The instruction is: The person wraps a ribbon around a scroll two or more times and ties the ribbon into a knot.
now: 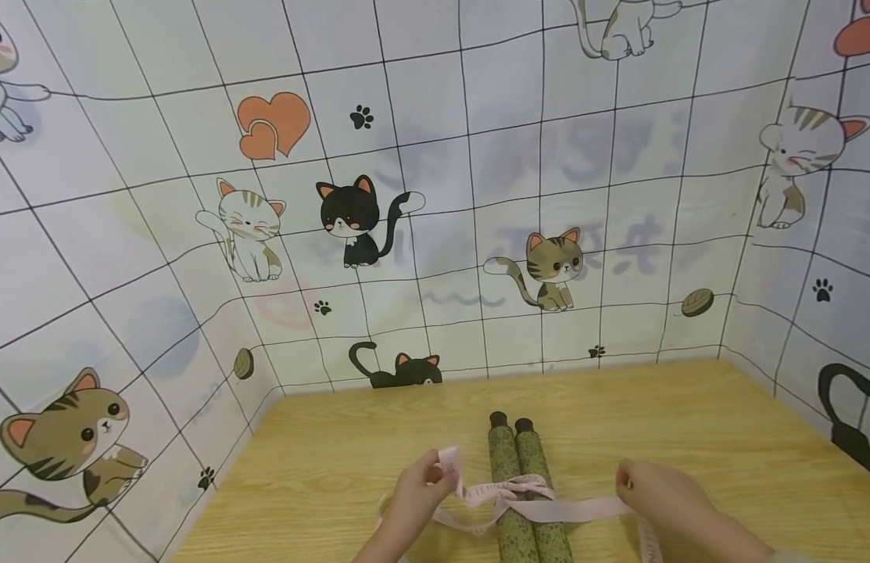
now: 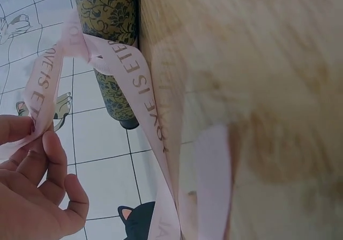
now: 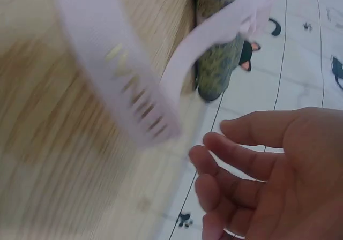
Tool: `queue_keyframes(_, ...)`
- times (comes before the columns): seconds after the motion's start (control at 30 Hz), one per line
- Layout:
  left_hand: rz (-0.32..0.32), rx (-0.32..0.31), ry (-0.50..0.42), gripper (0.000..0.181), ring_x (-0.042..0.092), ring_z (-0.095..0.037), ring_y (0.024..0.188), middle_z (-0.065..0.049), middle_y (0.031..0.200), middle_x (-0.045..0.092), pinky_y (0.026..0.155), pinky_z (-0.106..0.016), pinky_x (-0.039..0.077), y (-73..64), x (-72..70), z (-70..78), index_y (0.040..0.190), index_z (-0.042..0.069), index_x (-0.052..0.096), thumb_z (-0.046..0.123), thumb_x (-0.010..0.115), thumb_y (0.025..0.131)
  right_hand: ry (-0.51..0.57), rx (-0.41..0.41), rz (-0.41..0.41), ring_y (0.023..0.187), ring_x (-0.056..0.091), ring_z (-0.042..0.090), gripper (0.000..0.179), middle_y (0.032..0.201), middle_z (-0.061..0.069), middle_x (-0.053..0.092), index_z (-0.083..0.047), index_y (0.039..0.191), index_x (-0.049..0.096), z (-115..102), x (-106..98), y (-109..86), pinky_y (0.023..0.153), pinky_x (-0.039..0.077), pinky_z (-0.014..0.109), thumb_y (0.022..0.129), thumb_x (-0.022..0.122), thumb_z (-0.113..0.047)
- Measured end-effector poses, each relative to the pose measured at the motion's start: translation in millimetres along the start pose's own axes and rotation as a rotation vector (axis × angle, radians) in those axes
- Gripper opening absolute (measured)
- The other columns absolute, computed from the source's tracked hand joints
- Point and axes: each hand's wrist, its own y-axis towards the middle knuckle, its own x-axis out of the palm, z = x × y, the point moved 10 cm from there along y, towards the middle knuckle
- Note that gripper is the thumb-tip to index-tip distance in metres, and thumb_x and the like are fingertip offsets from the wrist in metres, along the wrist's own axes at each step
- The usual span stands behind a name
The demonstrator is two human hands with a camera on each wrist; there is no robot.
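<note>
Two long, round rods with a green-gold and black floral pattern and black ends, a left one (image 1: 503,457) and a right one (image 1: 533,453), lie side by side on the wooden table. A pale pink ribbon (image 1: 568,511) with printed gold lettering wraps around them, loosely crossed on top. Left of the rods, my left hand (image 1: 422,489) pinches one length of ribbon between thumb and fingers. On the other side is my right hand (image 1: 663,493); in the right wrist view its loosely bent fingers (image 3: 236,184) stand apart from the blurred ribbon (image 3: 134,95).
The wooden table (image 1: 350,446) runs back to a wall covering (image 1: 435,195) with a black grid and cartoon cats. Similar panels rise at left and right. Loose ribbon (image 1: 649,543) hangs below my right hand.
</note>
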Motion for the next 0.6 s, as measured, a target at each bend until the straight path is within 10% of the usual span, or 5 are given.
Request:
queue_keyframes(0.33, 0.041, -0.051, 0.022, 0.025, 0.056, -0.012, 0.073, -0.004, 0.084, 0.063, 0.058, -0.024, 0.047, -1.7, -12.6, -12.1, 0.104, 0.001, 0.054, 0.012, 0.066, 0.085, 0.112, -0.286, 0.009, 0.072, 0.055, 0.016, 0.012, 0.079, -0.005, 0.057, -0.008, 0.092, 0.07, -78, 24, 29.5, 0.061, 0.047, 0.03, 0.084, 0.068, -0.018)
queue_keyframes(0.6, 0.049, -0.151, 0.149, 0.018, 0.044, -0.01, 0.057, -0.006, 0.077, 0.057, 0.051, -0.021, 0.043, -3.0, -18.3, -26.4, 0.095, -0.003, 0.059, 0.008, 0.063, 0.082, 0.271, -0.206, 0.004, 0.064, 0.048, 0.013, 0.01, 0.071, -0.003, 0.055, -0.009, 0.078, 0.062, -78, 32, 37.5, 0.055, 0.04, 0.029, 0.081, 0.071, -0.013)
